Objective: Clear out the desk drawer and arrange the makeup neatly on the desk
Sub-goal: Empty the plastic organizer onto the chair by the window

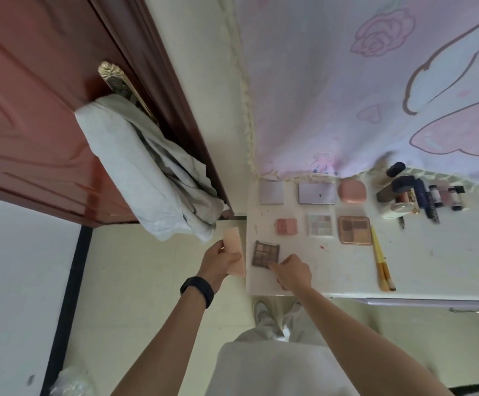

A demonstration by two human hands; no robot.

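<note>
Pinching brown palette (264,252) corner: right fingers (274,265).

Blurred, overlapping cluster of dark tubes and bottles (432,195) at the back of the desk (447,267), labels illegibly small.

Grey cloth (152,172) on red door (32,110); pastel printed curtain (346,81).
</note>
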